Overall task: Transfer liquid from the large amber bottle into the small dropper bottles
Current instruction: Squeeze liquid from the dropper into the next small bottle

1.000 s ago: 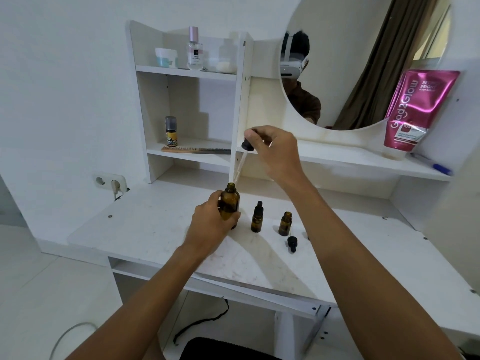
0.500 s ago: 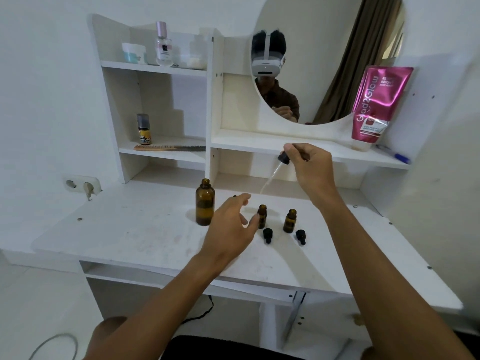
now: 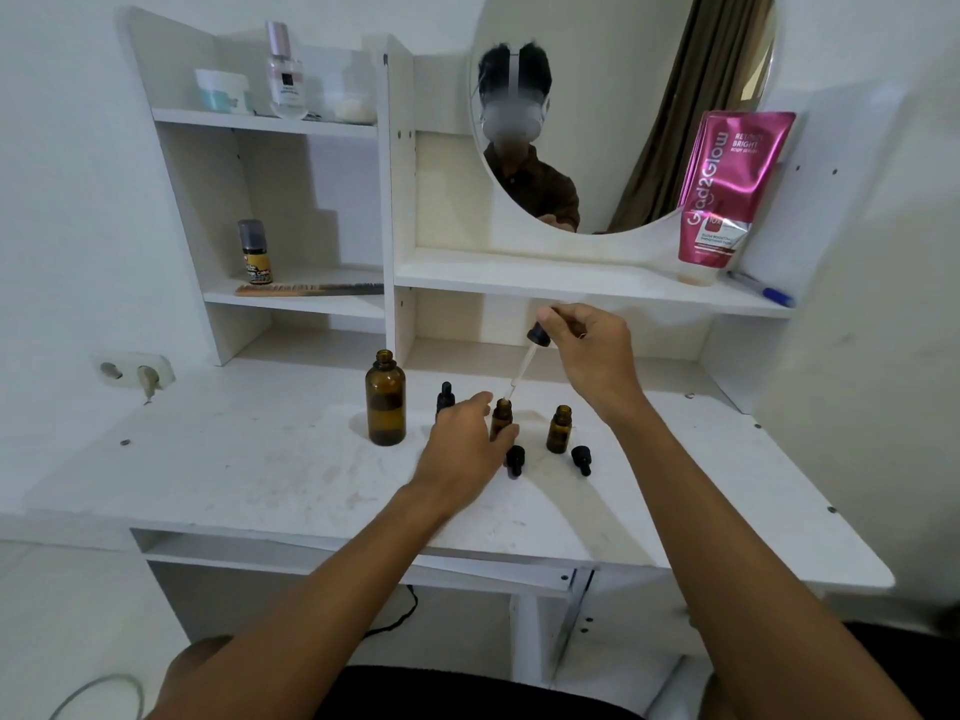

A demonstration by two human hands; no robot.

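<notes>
The large amber bottle (image 3: 385,402) stands open and upright on the white desk (image 3: 249,459), apart from both hands. My left hand (image 3: 462,444) holds a small uncapped dropper bottle (image 3: 502,415) upright on the desk. My right hand (image 3: 587,350) pinches the black bulb of a glass dropper (image 3: 524,363), whose tip hangs just over that bottle's mouth. A second small open bottle (image 3: 560,429) stands to the right. A third small bottle (image 3: 445,398), capped, peeks out behind my left hand. Two loose black dropper caps (image 3: 515,459) (image 3: 582,458) lie in front.
Behind the desk rises a white shelf unit (image 3: 387,210) with a round mirror (image 3: 623,111), a pink tube (image 3: 727,194), a pen (image 3: 761,289), a comb (image 3: 306,290) and small jars. A wall socket (image 3: 136,371) sits at the left.
My left hand let go of the large bottle and moved right to hold the middle small bottle. My right hand brought the dropper down over its mouth.
</notes>
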